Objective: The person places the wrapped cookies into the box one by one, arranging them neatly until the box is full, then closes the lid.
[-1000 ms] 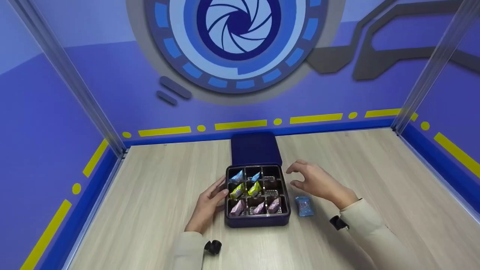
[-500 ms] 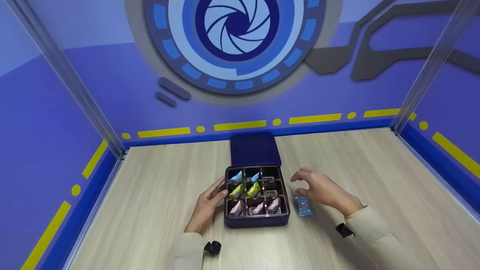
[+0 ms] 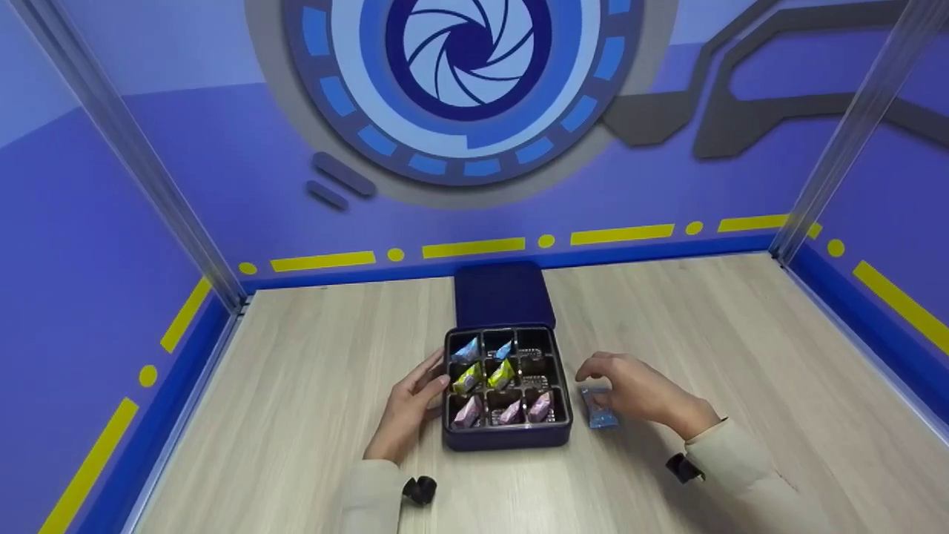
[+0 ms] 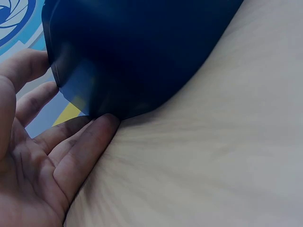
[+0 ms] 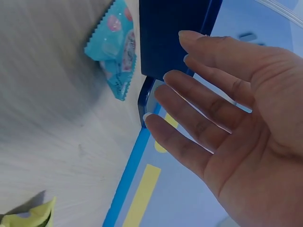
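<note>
Right hand has dropped nearer the blue packet

Its fingers stand apart from the thumb, gripping nothing, and the blue packet lies on the table just beneath them. Fingertips and wrapper look just short of touching, though the hand hides part of the packet from the head camera. The left hand has stayed put, relaxed fingers and thumb resting against the box.

An off-centre pinch could make the smooth-looking wrapper skid away; a low sweep towards the box could bump its wall, and slack left fingers would let it slide.

Between the two hands, the compartments hold pink packets, yellow packets and blue packets. Farther from the fingers come the dark lid, pale wood-grain table and purple-blue back wall, flanked by metal posts.
</note>
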`<state>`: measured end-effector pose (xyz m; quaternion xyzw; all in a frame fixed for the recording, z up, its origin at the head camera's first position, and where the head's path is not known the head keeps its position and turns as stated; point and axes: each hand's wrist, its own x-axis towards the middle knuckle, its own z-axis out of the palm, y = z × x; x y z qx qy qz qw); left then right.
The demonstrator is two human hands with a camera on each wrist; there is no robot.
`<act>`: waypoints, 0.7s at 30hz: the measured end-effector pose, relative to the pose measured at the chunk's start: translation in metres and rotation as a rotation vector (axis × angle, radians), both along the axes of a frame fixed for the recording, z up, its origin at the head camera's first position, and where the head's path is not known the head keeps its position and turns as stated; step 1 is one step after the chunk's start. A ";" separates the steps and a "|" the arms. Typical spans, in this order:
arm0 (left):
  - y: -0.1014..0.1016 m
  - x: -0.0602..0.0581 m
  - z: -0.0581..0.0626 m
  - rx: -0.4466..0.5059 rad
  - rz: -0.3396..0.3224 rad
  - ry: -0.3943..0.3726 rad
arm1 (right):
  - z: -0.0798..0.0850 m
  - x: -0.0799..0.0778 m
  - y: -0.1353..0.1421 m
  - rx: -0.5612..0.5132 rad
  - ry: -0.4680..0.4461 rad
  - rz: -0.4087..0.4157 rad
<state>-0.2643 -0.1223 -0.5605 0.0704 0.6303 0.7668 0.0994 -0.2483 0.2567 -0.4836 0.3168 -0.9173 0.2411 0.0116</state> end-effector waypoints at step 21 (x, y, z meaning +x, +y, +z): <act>0.000 0.002 0.000 -0.005 0.002 -0.005 | -0.013 0.004 0.005 -0.032 -0.069 0.004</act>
